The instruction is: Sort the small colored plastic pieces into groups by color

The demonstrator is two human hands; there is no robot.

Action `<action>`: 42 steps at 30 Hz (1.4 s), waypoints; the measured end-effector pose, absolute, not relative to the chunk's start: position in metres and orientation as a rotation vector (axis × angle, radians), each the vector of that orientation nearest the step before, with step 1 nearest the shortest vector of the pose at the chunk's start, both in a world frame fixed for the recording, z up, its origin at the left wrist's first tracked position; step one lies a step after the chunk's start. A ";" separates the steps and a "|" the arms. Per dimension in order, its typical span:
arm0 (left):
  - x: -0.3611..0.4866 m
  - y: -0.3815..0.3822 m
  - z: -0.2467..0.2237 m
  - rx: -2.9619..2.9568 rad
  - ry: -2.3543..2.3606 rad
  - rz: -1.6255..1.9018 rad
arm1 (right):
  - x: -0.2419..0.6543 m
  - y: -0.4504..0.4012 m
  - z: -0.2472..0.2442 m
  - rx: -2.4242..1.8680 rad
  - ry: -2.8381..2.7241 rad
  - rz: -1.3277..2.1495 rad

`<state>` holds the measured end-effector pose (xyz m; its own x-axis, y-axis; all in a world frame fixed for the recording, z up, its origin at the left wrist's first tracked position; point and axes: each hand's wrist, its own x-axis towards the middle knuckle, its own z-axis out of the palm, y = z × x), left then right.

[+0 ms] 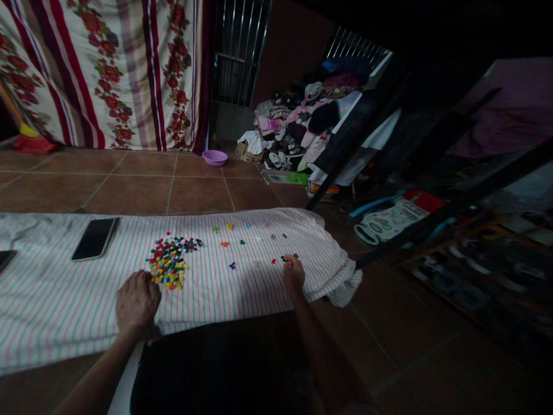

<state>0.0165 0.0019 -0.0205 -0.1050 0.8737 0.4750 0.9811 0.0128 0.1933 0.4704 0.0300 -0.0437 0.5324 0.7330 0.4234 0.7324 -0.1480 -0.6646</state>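
Note:
A heap of small plastic pieces (168,262) in many colours lies on a striped cloth (207,300). My left hand (138,300) rests palm down at the heap's near left edge, fingers loosely bent and fingertips partly hidden. Towards the cloth's right end, my right hand (294,274) is closed in a pinch, with a small black piece (283,259) at its fingertips. Close by it are a red piece (273,261) and some dark ones. Small single-colour groups are spread between, among them orange (224,244), yellow (229,226), green (215,229) and purple (232,266).
A phone (95,239) lies left of the heap, and a dark device (6,259) shows at the left edge. Beyond the cloth, a purple basin (215,158) stands on the tiled floor. Piled clothes (302,124) and a dark slanting post (341,161) are at the right.

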 end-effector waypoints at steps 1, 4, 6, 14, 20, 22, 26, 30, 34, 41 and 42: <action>0.016 0.002 -0.021 -1.939 -2.064 -0.704 | 0.472 0.031 -0.044 -1.904 -1.190 0.009; 0.015 0.003 -0.023 -1.942 -2.050 -0.705 | 0.474 0.033 -0.046 -1.941 -1.190 0.017; 0.015 0.003 -0.025 -1.931 -2.039 -0.715 | 0.474 0.034 -0.047 -1.948 -1.216 0.022; 0.015 0.003 -0.026 -1.917 -2.002 -0.739 | 0.482 0.042 -0.053 -1.874 -1.341 0.002; 0.015 0.004 -0.027 -1.909 -1.984 -0.787 | 0.482 0.045 -0.059 -1.802 -1.512 -0.073; 0.016 0.004 -0.028 -1.895 -1.987 -0.807 | 0.482 0.045 -0.060 -1.790 -1.515 -0.096; 0.017 0.004 -0.031 -1.871 -1.993 -0.825 | 0.482 0.045 -0.062 -1.773 -1.515 -0.104; 0.016 0.004 -0.032 -1.886 -1.983 -0.829 | 0.483 0.044 -0.062 -1.787 -1.500 -0.103; 0.016 0.004 -0.031 -1.885 -2.017 -0.837 | 0.483 0.043 -0.060 -1.767 -1.527 -0.100; 0.017 0.005 -0.031 -1.893 -2.073 -0.891 | 0.484 0.044 -0.060 -1.721 -1.578 -0.121; 0.018 0.005 -0.032 -1.885 -2.078 -0.893 | 0.484 0.044 -0.059 -1.716 -1.582 -0.123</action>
<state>0.0177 0.0051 -0.0316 -0.1687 0.8357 0.5227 0.9543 0.0059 0.2986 0.4844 0.0444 -0.0591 0.2191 0.8038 0.5531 0.8797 0.0825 -0.4683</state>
